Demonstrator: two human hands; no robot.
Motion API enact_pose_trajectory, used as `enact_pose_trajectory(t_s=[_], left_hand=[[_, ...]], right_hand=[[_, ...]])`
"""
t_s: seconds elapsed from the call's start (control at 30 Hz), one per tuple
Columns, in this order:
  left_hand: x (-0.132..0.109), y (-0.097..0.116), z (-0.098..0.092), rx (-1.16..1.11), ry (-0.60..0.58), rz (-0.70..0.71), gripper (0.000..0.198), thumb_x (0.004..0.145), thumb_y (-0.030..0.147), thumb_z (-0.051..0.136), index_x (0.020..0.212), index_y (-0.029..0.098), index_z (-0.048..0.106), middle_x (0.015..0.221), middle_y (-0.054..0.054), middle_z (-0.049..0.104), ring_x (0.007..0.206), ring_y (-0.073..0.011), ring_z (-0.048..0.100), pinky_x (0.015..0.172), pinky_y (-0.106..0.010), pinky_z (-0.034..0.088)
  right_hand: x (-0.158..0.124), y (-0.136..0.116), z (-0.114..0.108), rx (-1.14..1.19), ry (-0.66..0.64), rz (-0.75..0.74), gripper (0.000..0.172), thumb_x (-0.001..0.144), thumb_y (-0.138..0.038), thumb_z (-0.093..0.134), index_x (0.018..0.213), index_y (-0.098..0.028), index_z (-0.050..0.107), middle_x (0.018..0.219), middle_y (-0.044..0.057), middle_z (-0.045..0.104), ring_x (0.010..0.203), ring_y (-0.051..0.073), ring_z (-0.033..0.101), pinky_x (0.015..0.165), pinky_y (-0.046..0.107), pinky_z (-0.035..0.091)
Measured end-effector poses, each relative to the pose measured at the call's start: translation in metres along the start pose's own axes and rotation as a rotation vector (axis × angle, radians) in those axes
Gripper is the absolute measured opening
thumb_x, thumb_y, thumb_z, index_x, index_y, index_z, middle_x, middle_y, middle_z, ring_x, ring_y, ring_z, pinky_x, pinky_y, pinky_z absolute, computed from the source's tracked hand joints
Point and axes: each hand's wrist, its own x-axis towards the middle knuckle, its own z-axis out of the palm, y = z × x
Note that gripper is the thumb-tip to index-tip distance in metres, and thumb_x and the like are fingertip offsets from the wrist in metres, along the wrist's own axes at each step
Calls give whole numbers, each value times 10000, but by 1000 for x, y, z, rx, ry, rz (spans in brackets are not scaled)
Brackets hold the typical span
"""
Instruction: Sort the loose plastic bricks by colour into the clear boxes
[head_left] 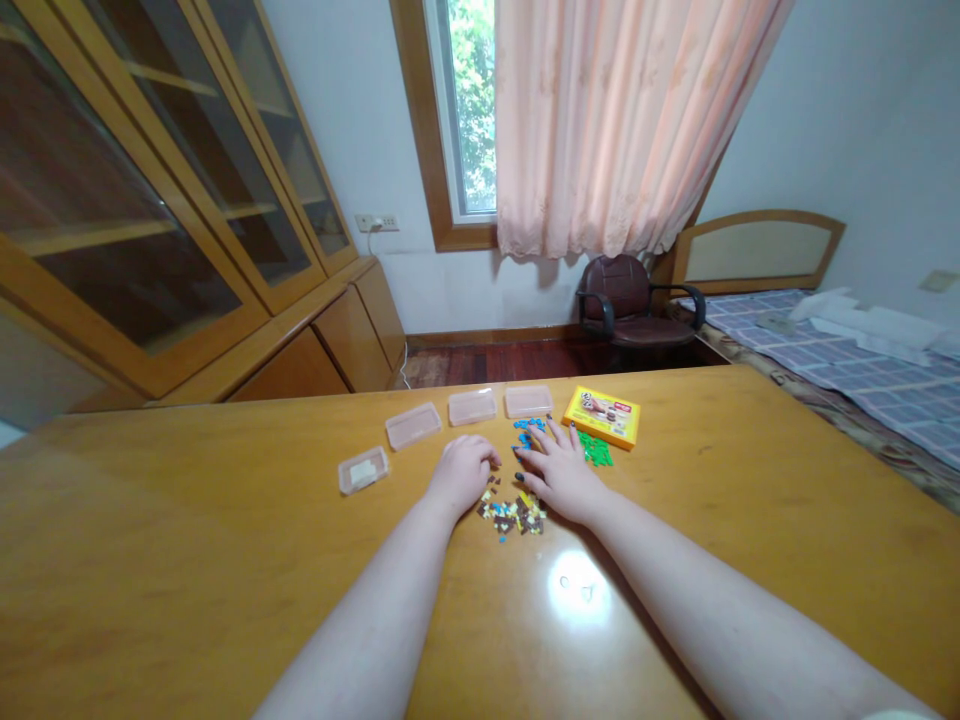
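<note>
My right hand [564,472] lies over the table with its fingers spread, the fingertips among small blue building bricks [530,425]. Beside its little-finger side is a patch of green bricks [598,450]. My left hand [463,472] rests just left of the bricks, its fingers curled in and pressed together; whatever is under or between the fingertips is hidden. Between and below the hands lies a mixed pile of brown, cream, yellow and blue bricks [510,515]. A few brown pieces [493,484] lie close to my left fingertips.
Three clear plastic trays [472,407] stand in an arc beyond my hands; another tray [343,478] at the left holds something white. A yellow box [606,415] lies behind the green bricks. The wooden table [225,560] has its far edge before a brown armchair [630,310].
</note>
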Motion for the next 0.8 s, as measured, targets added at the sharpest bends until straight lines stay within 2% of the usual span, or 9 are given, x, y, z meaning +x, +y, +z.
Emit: enact_pose_trajectory(t_s=[0.07,0.13,0.2,0.27,0.33,0.4,0.53,0.7,0.8], left_hand=[[0,0,0,-6,-13,5,286,719,57,449,756,199,694,845,-31,679,857,-174,584,860,-332,449],[0,-1,1,-15,-18,10,293,721,57,447,782,198,696,860,-32,682,867,-174,585,861,-329,452],[0,-1,2,-18,-16,10,297,724,60,445,798,195,699,873,-35,684,874,-175,586,866,-330,453],[0,-2,3,-17,-16,6,310,730,62,438,825,190,703,893,-38,689,892,-177,587,882,-334,450],[0,-3,4,-15,-35,22,346,739,67,437,921,194,702,972,-39,692,958,-181,581,929,-345,433],[-1,-3,7,-6,-85,47,407,762,88,440,1082,208,660,1131,-40,660,1087,-186,545,1019,-372,375],[-4,-3,14,33,-224,31,480,854,200,402,1327,244,476,1408,-33,462,1318,-203,373,1136,-461,191],[-5,0,13,55,-314,21,487,909,305,360,1395,273,368,1474,-32,360,1379,-208,274,1147,-495,115],[-5,5,12,65,-350,40,500,916,310,348,1415,275,328,1485,-34,335,1397,-213,225,1145,-509,85]], right_hand=[[2,1,0,-6,69,41,416,869,-466,506,1225,-266,585,1436,90,399,1359,365,200,1058,632,73],[3,1,-2,27,124,13,362,880,-413,507,1181,-243,613,1351,93,505,1307,322,326,1068,589,140],[3,0,-5,89,121,-87,286,899,-339,487,1094,-221,660,1171,87,639,1162,248,495,1041,484,268],[2,-2,-6,139,64,-197,260,913,-291,465,1000,-212,697,1013,70,701,1011,194,584,958,388,365],[2,-3,-6,140,17,-240,258,915,-289,464,976,-218,705,1007,63,706,985,183,601,920,362,384],[2,-3,-4,104,18,-194,261,907,-318,483,1048,-222,682,1113,72,675,1068,203,575,962,393,353],[4,-2,-3,47,73,-67,331,893,-359,505,1152,-195,630,1248,102,599,1185,247,504,1006,433,314],[4,-5,-6,83,79,-92,297,930,-317,431,1033,-206,687,1043,83,696,986,198,611,882,353,404],[3,-7,-5,91,25,-164,304,920,-334,450,1098,-207,662,1127,78,668,1049,203,589,918,356,398]])
